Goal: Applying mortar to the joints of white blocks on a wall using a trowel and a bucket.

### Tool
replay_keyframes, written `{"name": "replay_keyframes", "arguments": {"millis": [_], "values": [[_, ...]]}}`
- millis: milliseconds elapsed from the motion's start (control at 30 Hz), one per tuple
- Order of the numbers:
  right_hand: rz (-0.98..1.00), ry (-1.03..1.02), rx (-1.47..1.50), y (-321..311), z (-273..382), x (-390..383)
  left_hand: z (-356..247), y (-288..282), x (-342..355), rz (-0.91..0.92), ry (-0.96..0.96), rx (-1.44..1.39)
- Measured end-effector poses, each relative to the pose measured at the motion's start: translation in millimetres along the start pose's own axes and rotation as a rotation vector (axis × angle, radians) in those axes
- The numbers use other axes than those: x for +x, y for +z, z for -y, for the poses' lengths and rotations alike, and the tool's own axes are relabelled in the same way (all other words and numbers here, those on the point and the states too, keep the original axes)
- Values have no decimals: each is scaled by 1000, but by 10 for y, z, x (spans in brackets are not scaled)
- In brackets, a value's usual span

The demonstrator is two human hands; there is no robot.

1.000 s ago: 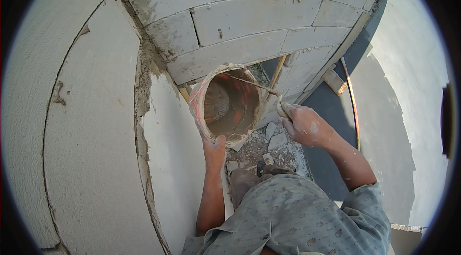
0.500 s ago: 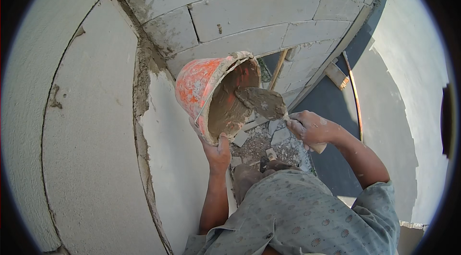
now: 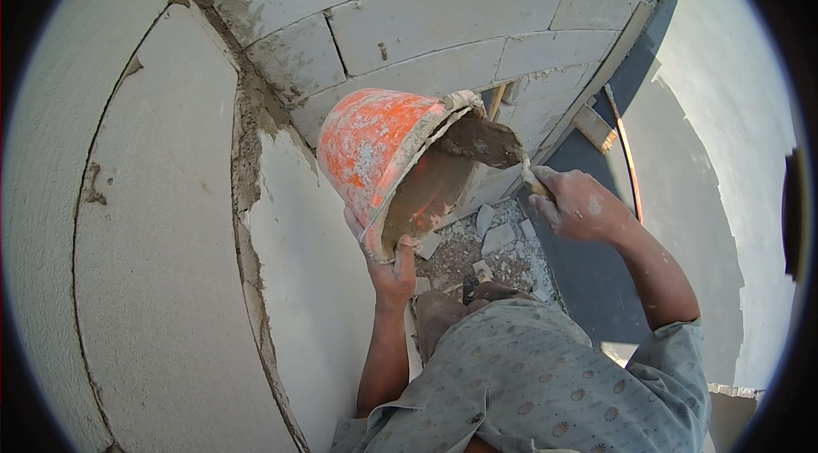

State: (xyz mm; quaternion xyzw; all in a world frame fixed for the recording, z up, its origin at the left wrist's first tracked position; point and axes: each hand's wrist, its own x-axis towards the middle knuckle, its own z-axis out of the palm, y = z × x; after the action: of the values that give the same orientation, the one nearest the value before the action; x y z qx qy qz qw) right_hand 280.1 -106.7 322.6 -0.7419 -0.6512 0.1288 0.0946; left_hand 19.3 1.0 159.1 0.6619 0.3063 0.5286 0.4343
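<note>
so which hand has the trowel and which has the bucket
The right hand holds the trowel, its blade loaded with mortar inside the bucket's mouth. The left hand supports the tilted orange bucket by its lower rim.

Bright daylight is seen throughout; a hard shadow is cast at 3 o'clock, and edges are bent by fisheye distortion

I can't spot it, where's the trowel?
In the head view, right of centre: the trowel is inside the tilted orange bucket, held by the right hand.
</note>
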Motion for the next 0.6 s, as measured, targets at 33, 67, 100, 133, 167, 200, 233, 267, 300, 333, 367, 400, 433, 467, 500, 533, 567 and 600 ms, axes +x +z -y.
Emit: {"name": "replay_keyframes", "arguments": {"millis": [33,67,100,133,167,200,233,267,300,333,367,400,433,467,500,533,567,600], "values": [[1,-21,-2,72,-13,-3,-13,24,1,-70,10,-105],[0,-20,-1,91,-16,-20,-41,20,16,-69,11,-105],[260,127,288,23,123,-18,-103,19,27,-28,-8,-119],[518,275,578,-4,200,-35,-134,22,33,13,-26,-133],[585,346,678,130,199,-100,-127,27,16,17,-27,-133],[588,347,681,225,198,-131,-115,21,-22,26,-9,-137],[637,367,813,300,195,-154,-109,21,-46,35,9,-142],[684,387,946,340,197,-174,-109,33,-37,36,7,-140],[685,422,992,345,245,-193,-101,47,-22,78,8,-153],[685,425,997,370,248,-193,-98,56,-19,121,10,-166],[761,468,1034,401,244,-187,-64,58,-46,125,9,-165],[837,509,1068,419,232,-175,-20,72,-73,165,-50,-269],[835,508,1070,427,229,-165,6,85,-95,204,-108,-373],[870,544,1177,433,229,-152,16,105,-119,205,-106,-372],[901,583,1285,438,218,-152,-4,149,-132,186,-58,-267],[896,583,1285,482,207,-161,-14,173,-137,164,-9,-162],[905,582,1384,563,198,-178,-4,181,-158,165,-35,-181],[915,576,1482,629,202,-191,20,170,-182,169,-87,-246]]}}
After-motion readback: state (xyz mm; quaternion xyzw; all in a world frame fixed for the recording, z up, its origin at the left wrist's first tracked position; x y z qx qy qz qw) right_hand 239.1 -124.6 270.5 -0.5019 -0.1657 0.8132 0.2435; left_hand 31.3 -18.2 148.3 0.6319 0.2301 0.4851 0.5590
